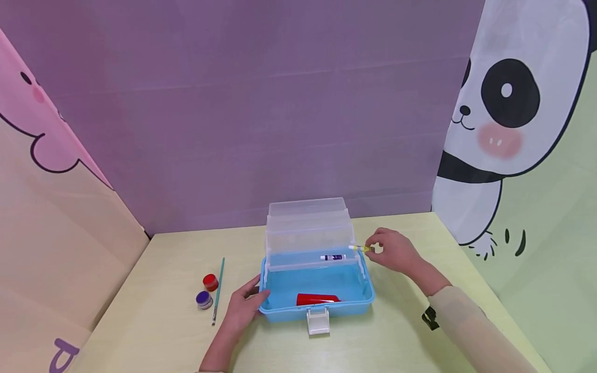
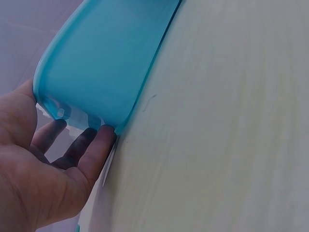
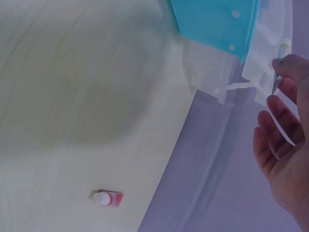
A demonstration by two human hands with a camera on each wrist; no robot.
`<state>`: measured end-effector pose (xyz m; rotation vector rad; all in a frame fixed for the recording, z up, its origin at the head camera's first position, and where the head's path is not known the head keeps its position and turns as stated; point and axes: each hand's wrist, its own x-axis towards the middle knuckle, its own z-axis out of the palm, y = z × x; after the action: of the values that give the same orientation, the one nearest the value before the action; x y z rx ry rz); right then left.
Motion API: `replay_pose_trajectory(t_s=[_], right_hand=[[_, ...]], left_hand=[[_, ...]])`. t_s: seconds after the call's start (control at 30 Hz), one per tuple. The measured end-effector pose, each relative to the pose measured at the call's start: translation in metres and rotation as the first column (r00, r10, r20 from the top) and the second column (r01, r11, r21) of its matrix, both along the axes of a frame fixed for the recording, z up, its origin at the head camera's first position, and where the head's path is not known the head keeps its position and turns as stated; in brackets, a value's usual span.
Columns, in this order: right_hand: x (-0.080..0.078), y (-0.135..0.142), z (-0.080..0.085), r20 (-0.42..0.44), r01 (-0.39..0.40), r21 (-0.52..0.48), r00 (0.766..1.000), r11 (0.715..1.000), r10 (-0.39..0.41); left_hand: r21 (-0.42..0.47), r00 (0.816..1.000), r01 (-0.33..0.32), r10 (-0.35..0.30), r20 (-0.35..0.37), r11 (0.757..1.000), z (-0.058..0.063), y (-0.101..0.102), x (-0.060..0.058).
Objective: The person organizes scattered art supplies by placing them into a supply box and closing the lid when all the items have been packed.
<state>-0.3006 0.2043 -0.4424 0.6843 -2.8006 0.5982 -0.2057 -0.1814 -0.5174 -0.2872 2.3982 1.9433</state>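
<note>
A light blue storage box (image 1: 317, 312) stands with its clear lid (image 1: 310, 220) raised. My left hand (image 1: 243, 310) holds its left end, thumb at the rim; in the left wrist view the fingers (image 2: 96, 153) press against the outer side. My right hand (image 1: 394, 251) pinches a small yellow paint tube (image 1: 361, 248) with a white cap, above the right end of the clear tray. In the right wrist view thumb and forefinger partly cover that tube (image 3: 284, 50). A dark blue paint tube (image 1: 333, 257) lies on the tray. Inside the box lies a red tube (image 1: 317, 299).
Left of the box are a red-lidded jar (image 1: 210, 282), a purple-lidded jar (image 1: 203, 300) and a teal paintbrush (image 1: 219, 290). A small red tube with a white cap (image 3: 108, 198) lies on the table in the right wrist view. A white latch (image 1: 318, 322) hangs at the box's front.
</note>
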Motion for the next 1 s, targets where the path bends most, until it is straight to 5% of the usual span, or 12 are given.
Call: replay_pose_trajectory(t_s=[1.0], right_hand=[[0.004, -0.018, 0.011, -0.002, -0.022, 0.01, 1.0, 1.0, 0.022]], left_hand=[[0.034, 1.0, 0.004, -0.004, -0.013, 0.999, -0.001, 0.0, 0.0]])
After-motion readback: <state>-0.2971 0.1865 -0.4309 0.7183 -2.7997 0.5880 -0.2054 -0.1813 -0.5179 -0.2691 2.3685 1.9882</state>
